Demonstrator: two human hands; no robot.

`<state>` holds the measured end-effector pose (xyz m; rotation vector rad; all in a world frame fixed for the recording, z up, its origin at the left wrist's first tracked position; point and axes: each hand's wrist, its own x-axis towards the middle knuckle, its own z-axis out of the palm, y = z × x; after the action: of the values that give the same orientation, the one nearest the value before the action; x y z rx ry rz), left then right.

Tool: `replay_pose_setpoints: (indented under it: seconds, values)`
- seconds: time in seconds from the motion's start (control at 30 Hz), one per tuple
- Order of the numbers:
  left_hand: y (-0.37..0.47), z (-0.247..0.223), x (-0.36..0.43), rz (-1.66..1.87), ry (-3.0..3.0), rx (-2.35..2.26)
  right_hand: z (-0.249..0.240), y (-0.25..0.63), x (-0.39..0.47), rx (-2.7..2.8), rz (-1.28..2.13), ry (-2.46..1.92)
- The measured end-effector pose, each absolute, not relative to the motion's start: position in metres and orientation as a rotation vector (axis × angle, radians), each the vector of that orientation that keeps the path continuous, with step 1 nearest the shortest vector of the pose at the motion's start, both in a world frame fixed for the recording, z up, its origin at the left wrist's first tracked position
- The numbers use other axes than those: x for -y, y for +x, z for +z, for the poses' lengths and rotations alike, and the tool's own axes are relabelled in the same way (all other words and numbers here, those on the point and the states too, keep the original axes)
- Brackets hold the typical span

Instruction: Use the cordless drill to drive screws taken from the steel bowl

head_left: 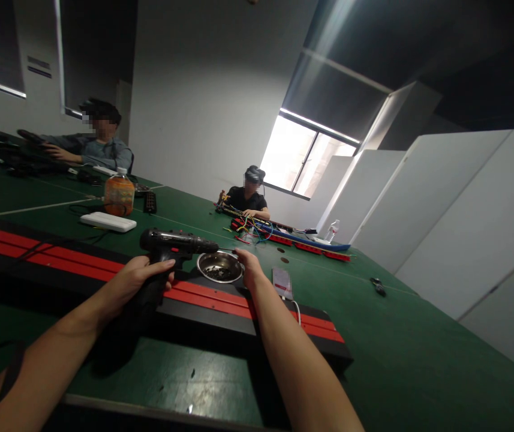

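My left hand (138, 277) is wrapped round the grip of a black cordless drill (169, 241), held level with its long thin bit pointing right. At the tip of that bit, the fingers of my right hand (250, 269) are closed; what they pinch is too small to make out. Just below the bit sits a steel bowl (201, 273) with small dark pieces at its bottom. The bowl rests against a long black bar with red strips (221, 303), which lies across the table below both hands.
Beyond the bar stand a white power bank (108, 221) and a jug of orange liquid (119, 195). A phone-like slab (282, 282) with a white cable lies right of my hand. Coloured wires (257, 231) and two seated people are farther back on the green table (400, 336).
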<state>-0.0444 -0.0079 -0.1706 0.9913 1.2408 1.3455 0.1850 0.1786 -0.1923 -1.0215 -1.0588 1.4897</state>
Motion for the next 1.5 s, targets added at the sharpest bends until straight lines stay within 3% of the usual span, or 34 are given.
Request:
replay_pose_setpoints:
  seconds: [1.13,1.33,1.5]
  values:
    - [-0.04,-0.158,0.008,1.279,1.048,-1.296,-0.2,0.183,-0.19,1.107,1.327,-1.076]
    - [-0.053,-0.121,0.006,1.266,1.312,-1.435,-0.202,0.18,-0.192,1.042,1.362,-1.034]
    - [-0.073,-0.065,0.01,0.986,1.439,-1.587,-0.205,0.181,-0.19,1.195,1.253,-1.089]
